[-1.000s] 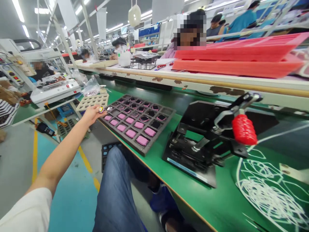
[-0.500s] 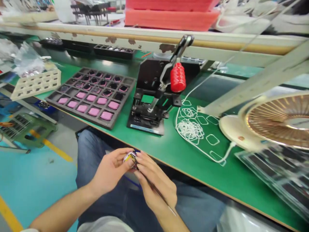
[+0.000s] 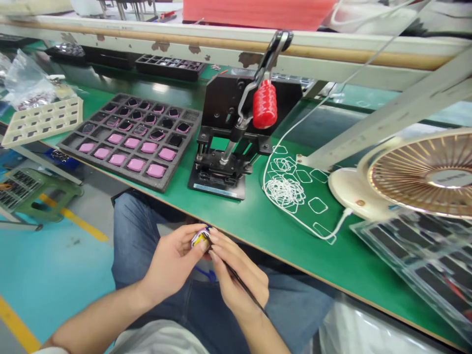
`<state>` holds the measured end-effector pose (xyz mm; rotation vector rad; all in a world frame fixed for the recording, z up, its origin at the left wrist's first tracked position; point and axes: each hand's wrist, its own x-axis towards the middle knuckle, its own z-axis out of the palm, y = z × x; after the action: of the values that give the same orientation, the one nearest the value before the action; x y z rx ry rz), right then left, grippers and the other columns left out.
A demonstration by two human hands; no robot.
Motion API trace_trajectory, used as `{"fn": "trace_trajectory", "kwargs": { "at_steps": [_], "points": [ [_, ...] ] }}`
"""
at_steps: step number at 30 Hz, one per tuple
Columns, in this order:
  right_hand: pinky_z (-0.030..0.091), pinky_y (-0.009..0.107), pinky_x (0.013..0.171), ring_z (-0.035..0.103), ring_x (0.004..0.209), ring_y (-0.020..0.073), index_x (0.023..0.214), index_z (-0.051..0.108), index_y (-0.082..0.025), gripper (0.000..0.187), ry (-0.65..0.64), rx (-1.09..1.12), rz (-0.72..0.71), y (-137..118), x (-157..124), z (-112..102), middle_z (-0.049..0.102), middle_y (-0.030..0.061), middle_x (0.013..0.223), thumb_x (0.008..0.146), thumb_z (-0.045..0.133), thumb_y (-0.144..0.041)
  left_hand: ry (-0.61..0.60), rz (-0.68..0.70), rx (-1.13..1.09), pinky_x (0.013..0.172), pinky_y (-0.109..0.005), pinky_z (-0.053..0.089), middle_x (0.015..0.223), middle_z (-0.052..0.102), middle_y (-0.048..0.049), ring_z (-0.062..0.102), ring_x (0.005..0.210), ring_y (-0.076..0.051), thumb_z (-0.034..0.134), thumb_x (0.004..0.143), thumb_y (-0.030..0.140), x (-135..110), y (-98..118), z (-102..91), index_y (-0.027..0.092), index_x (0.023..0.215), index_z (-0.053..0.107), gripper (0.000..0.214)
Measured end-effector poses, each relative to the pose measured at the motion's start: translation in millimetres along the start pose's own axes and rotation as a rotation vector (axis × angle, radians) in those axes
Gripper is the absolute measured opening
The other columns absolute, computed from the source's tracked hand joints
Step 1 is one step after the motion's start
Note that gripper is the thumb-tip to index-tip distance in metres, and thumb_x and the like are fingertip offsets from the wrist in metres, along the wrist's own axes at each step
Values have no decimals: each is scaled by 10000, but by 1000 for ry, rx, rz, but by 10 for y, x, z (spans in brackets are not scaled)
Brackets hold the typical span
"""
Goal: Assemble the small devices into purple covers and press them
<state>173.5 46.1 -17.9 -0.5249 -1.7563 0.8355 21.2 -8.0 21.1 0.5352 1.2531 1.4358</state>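
Observation:
Over my lap, below the table's front edge, my left hand (image 3: 173,263) pinches a small silver and yellow part (image 3: 200,238). My right hand (image 3: 238,278) is closed round a thin dark tool (image 3: 243,287), its fingertips touching the same part. Beyond them on the green table (image 3: 265,231) stands a black hand press (image 3: 230,142) with a red handle (image 3: 264,104). Left of the press lies a dark foam tray (image 3: 125,142) with pink pieces in its near rows and dark parts in the far ones.
A cream grid tray (image 3: 42,120) and a plastic bag (image 3: 25,83) sit at the far left. White gasket loops (image 3: 287,189) lie right of the press, then a desk fan (image 3: 416,177) and a clear tray (image 3: 424,250). More dark trays (image 3: 169,66) line the back rail.
One second ago my left arm reached out to the dark tray holding the small part; it came back to my lap, my right hand joined it, and my view swung right and down.

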Motion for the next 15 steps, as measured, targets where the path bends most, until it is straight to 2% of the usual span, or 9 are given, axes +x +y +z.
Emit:
{"fn": "trace_trajectory", "kwargs": {
  "at_steps": [3, 11, 15],
  "points": [
    [680, 526, 1006, 736, 1214, 336, 1302, 773, -247, 462, -10, 6, -12, 29, -9, 9, 750, 96, 1305, 943, 706, 35, 8, 13, 2, 859, -353, 681, 1094, 829, -105, 796, 983, -255, 912, 836, 426, 4, -11, -11, 230, 1146, 816, 379],
    [684, 541, 995, 730, 1226, 345, 1300, 786, -300, 461, 56, 0, -3, 101, -136, 93, 752, 73, 1311, 962, 699, 2, -45, -120, -114, 754, -330, 685, 1071, 826, -116, 784, 865, -222, 960, 786, 401, 69, -79, -75, 185, 1161, 808, 458],
    [681, 545, 997, 744, 1195, 350, 1268, 807, -295, 412, 107, 22, 64, 134, -179, 115, 771, 75, 1265, 973, 706, -25, -94, -141, -172, 832, -326, 679, 1115, 818, -107, 783, 929, -208, 941, 826, 344, 102, -102, -102, 197, 1187, 795, 416]
  ]
}}
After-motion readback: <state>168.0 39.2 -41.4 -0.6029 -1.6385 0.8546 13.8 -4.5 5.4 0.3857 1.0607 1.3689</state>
